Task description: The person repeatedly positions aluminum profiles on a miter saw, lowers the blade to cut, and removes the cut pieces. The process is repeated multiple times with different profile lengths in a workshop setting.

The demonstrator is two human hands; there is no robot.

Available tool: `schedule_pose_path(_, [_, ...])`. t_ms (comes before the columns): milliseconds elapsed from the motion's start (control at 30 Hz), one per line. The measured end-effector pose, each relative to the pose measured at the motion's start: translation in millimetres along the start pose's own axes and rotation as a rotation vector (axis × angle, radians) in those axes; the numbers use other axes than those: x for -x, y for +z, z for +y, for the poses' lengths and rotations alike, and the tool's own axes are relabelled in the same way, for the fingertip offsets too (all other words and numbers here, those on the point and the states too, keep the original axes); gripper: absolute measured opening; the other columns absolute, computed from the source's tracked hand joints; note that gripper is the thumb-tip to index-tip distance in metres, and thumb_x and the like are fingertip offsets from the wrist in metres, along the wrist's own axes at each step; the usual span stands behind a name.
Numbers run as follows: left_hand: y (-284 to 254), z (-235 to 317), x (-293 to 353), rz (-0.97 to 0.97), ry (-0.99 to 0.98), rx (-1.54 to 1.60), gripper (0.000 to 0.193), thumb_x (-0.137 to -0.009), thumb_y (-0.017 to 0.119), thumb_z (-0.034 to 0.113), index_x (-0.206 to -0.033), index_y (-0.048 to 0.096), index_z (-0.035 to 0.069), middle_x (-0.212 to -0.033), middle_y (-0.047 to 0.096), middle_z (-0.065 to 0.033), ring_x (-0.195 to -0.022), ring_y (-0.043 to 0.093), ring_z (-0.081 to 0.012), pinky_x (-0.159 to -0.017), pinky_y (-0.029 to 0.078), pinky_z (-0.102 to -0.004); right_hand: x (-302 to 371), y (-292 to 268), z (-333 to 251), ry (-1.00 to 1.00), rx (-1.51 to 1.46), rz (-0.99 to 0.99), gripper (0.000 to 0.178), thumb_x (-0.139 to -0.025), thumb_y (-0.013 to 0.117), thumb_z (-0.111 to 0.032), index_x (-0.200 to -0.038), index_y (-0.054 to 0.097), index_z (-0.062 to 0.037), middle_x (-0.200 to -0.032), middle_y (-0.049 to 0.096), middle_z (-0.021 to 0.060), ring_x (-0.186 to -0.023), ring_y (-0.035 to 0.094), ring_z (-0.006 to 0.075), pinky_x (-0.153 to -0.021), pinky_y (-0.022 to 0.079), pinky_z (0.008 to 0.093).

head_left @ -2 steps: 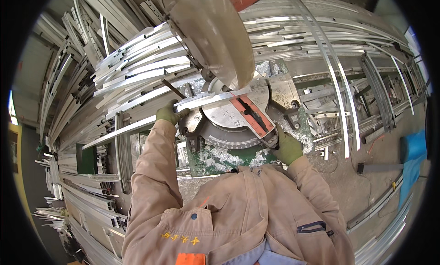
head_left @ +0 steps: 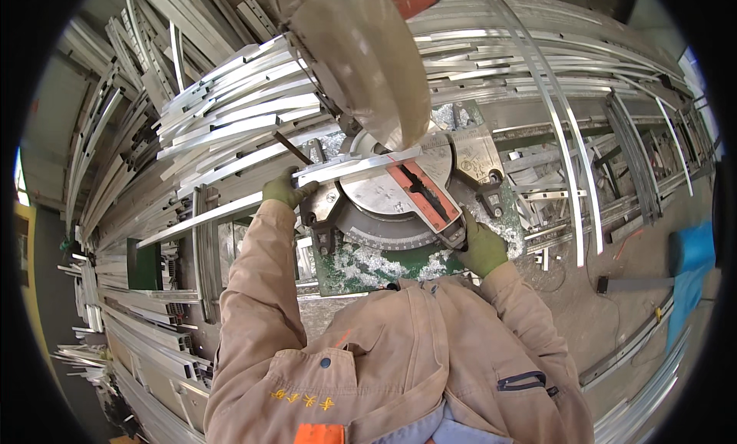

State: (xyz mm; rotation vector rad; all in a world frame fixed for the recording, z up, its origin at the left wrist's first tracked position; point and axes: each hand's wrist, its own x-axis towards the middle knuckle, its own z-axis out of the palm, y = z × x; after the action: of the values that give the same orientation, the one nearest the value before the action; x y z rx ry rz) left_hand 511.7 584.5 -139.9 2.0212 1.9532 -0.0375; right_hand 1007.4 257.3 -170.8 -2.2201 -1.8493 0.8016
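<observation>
A long silver aluminium bar (head_left: 203,212) lies across a miter saw's round table (head_left: 372,192), against its fence. My left hand (head_left: 285,190), in a green glove, is closed around the bar just left of the table. The bar's right end lies over the red slotted insert (head_left: 430,197). Above that end hangs the saw's large blade guard (head_left: 368,67), which hides part of the blade. In a matching glove, my right hand (head_left: 484,248) is closed on the saw's dark front handle (head_left: 453,235); some of its fingers are hidden.
Silver shavings (head_left: 361,267) litter the green base around the saw. Stacked aluminium profiles (head_left: 238,98) fill the back and left. Two long bars (head_left: 564,129) slant down at the right, with a blue sheet (head_left: 691,252) beyond. A dark rod (head_left: 292,147) sticks out behind my left hand.
</observation>
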Motion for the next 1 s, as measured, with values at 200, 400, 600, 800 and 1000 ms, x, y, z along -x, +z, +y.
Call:
schedule_pose_path(200, [-8.1, 4.4, 11.9, 0.006, 0.007, -0.007, 0.117, -0.088, 0.100, 0.084, -0.177, 0.070, 0.015, -0.150, 0.090, -0.0200, -0.140, 0.087, -0.0372, -0.122, 0.067, -0.0465, 1.5, 2.1, 3.0, -0.158, 0.117, 0.171, 0.141, -0.079, 0.109, -0.044, -0.193, 0.037, -0.0025, -0.159, 0.078, 0.0319, -0.149, 0.074, 0.0514, -0.127, 0.060, 0.0597])
schedule_pose_path(400, [-7.1, 4.3, 17.7, 0.030, 0.030, 0.026, 0.117, -0.087, 0.101, 0.084, -0.176, 0.072, 0.014, -0.146, 0.091, -0.0208, -0.137, 0.088, -0.0390, -0.120, 0.067, -0.0468, -6.9, 9.8, 20.7, -0.141, 0.112, 0.105, 0.138, -0.079, 0.107, -0.044, -0.193, 0.041, -0.0056, -0.179, 0.066, 0.0278, -0.167, 0.059, 0.0533, -0.139, 0.052, 0.0599])
schedule_pose_path(600, [-12.9, 6.1, 18.5, 0.008, 0.055, 0.022, 0.118, -0.087, 0.100, 0.086, -0.174, 0.072, 0.011, -0.147, 0.091, -0.0217, -0.137, 0.088, -0.0393, -0.120, 0.067, -0.0468, -9.9, 18.2, 25.7, -0.106, 0.091, 0.064, 0.141, -0.077, 0.108, -0.039, -0.195, 0.037, -0.0074, -0.178, 0.069, 0.0262, -0.168, 0.057, 0.0541, -0.140, 0.052, 0.0577])
schedule_pose_path(800, [-11.1, 3.5, 15.2, 0.024, 0.055, 0.012, 0.118, -0.088, 0.100, 0.087, -0.175, 0.072, 0.012, -0.148, 0.091, -0.0211, -0.138, 0.087, -0.0391, -0.121, 0.067, -0.0472, -16.6, 22.2, 26.4, -0.102, 0.050, 0.102, 0.143, -0.078, 0.109, -0.035, -0.197, 0.034, -0.0104, -0.171, 0.074, 0.0272, -0.164, 0.062, 0.0572, -0.136, 0.055, 0.0592])
schedule_pose_path(1000, [-7.9, 1.3, 16.7, 0.044, 0.079, 0.018, 0.119, -0.088, 0.097, 0.090, -0.175, 0.072, 0.013, -0.144, 0.092, -0.0187, -0.136, 0.087, -0.0408, -0.121, 0.066, -0.0493, -9.4, 1.5, 18.4, -0.073, -0.039, 0.093, 0.148, -0.079, 0.111, -0.036, -0.199, 0.027, -0.0139, -0.164, 0.075, 0.0329, -0.155, 0.071, 0.0553, -0.129, 0.061, 0.0583])
